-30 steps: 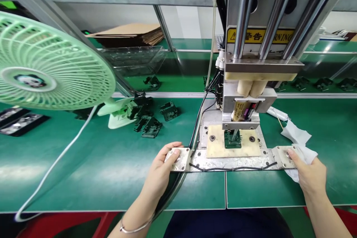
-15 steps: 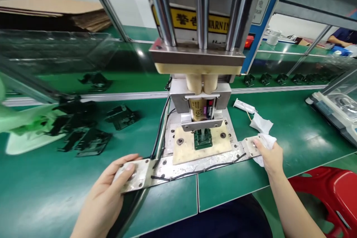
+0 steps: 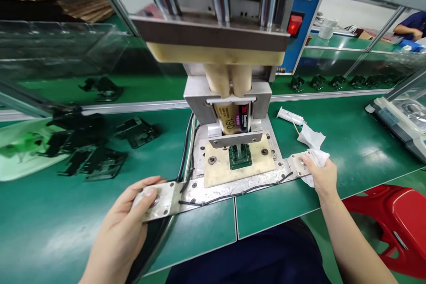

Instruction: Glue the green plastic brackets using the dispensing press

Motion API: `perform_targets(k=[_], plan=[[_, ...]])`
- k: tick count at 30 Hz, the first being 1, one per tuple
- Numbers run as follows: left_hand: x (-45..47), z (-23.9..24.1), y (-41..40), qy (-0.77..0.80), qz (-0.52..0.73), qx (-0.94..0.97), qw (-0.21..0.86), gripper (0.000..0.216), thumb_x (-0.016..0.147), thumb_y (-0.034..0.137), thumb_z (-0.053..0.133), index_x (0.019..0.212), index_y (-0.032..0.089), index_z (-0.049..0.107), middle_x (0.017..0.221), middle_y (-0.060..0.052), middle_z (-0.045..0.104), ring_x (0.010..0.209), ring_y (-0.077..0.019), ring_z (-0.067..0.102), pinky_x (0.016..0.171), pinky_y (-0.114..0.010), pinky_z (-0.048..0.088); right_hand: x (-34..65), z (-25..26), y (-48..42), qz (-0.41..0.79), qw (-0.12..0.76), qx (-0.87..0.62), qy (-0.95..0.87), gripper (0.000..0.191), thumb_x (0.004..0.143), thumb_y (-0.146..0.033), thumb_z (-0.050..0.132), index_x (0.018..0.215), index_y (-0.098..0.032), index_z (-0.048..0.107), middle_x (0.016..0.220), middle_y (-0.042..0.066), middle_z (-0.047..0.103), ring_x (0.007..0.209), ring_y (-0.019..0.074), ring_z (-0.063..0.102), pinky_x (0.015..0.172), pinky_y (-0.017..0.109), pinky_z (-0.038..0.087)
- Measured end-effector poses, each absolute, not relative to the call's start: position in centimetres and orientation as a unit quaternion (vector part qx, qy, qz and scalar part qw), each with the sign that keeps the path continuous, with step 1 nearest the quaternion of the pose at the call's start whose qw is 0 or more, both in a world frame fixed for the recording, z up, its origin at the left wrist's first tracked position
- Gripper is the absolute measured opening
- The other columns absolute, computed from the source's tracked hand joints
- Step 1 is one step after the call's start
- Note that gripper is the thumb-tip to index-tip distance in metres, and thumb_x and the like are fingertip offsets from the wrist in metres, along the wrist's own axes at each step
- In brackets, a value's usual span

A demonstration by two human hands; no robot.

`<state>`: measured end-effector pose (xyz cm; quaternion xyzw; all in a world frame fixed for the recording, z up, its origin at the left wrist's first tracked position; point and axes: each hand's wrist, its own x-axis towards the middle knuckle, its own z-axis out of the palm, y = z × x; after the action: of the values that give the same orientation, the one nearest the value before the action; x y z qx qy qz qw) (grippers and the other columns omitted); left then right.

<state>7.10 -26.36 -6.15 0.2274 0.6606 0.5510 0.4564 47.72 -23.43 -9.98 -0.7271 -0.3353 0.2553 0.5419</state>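
Observation:
My left hand (image 3: 124,219) is wrapped around the left metal button plate (image 3: 168,199), its thumb lying over the button. At the other end of the base, my right hand (image 3: 321,175) grips the right metal button plate (image 3: 296,165) with the thumb on its button. A white cloth (image 3: 317,156) is under that hand. Between them stands a dispensing press (image 3: 216,37) holding a two-barrel glue cartridge (image 3: 231,117). Below the cartridge a green-looking part (image 3: 240,159) sits in a cream fixture plate (image 3: 213,175), the nozzle reaching down over it.
Several black parts (image 3: 103,164) lie on the left beside a pale green bag (image 3: 20,151). Behind stands a row of similar parts (image 3: 317,81). A white tube (image 3: 290,116) rests right of the press, near a scale (image 3: 396,115). A red stool (image 3: 399,217) stands at lower right.
The camera view has shifted, so the press sits higher and further left in the picture. Both hands stay on their button plates.

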Motion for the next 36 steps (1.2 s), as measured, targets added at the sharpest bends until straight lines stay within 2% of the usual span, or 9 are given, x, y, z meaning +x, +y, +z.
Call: perform_targets(k=[4,9,17,31,36], plan=[[7.3,-6.1,-26.5,0.650,0.561,0.239,0.454,0.059,0.050,0.042,0.103,0.097,0.020,0.074,0.094,-0.001,0.074,0.076,-0.0147,0.061,0.063,-0.015,0.052,47.8,-9.8,-23.4,0.246,0.550,-0.728,-0.327,0.062,0.052,-0.061,0.091,0.095,-0.017,0.078,0.096,0.013,0.080,0.094,0.0352,0.076,0.083,0.045,0.063],[6.9,-6.6,-26.8,0.635,0.569,0.254,0.457,0.048,0.064,0.033,0.096,0.102,0.018,0.072,0.096,-0.001,0.072,0.079,-0.0134,0.061,0.068,-0.014,0.052,48.0,-9.8,-23.5,0.250,0.555,-0.725,-0.323,0.064,0.051,-0.060,0.093,0.097,-0.017,0.079,0.099,0.012,0.080,0.096,0.0351,0.075,0.086,0.046,0.062],[7.3,-6.6,-26.3,0.644,0.584,0.237,0.433,0.063,0.041,0.045,0.104,0.091,0.020,0.077,0.091,-0.003,0.073,0.073,-0.0135,0.062,0.060,-0.013,0.054,48.1,-9.8,-23.5,0.242,0.571,-0.713,-0.329,0.062,0.050,-0.059,0.096,0.093,-0.018,0.080,0.093,0.010,0.080,0.088,0.0323,0.075,0.073,0.041,0.063],[7.6,-6.5,-26.4,0.635,0.588,0.242,0.439,0.072,0.036,0.055,0.107,0.092,0.021,0.077,0.088,-0.002,0.074,0.073,-0.0131,0.063,0.061,-0.012,0.055,48.5,-10.2,-23.5,0.211,0.563,-0.713,-0.360,0.058,0.056,-0.061,0.094,0.091,-0.016,0.079,0.090,0.009,0.079,0.084,0.0298,0.074,0.072,0.040,0.062],[8.0,-6.3,-26.5,0.637,0.588,0.245,0.434,0.069,0.037,0.054,0.106,0.091,0.021,0.077,0.088,-0.001,0.074,0.073,-0.0125,0.063,0.061,-0.011,0.054,48.6,-10.3,-23.6,0.218,0.564,-0.719,-0.343,0.061,0.053,-0.060,0.096,0.093,-0.017,0.079,0.092,0.009,0.079,0.087,0.0307,0.074,0.074,0.040,0.062]])
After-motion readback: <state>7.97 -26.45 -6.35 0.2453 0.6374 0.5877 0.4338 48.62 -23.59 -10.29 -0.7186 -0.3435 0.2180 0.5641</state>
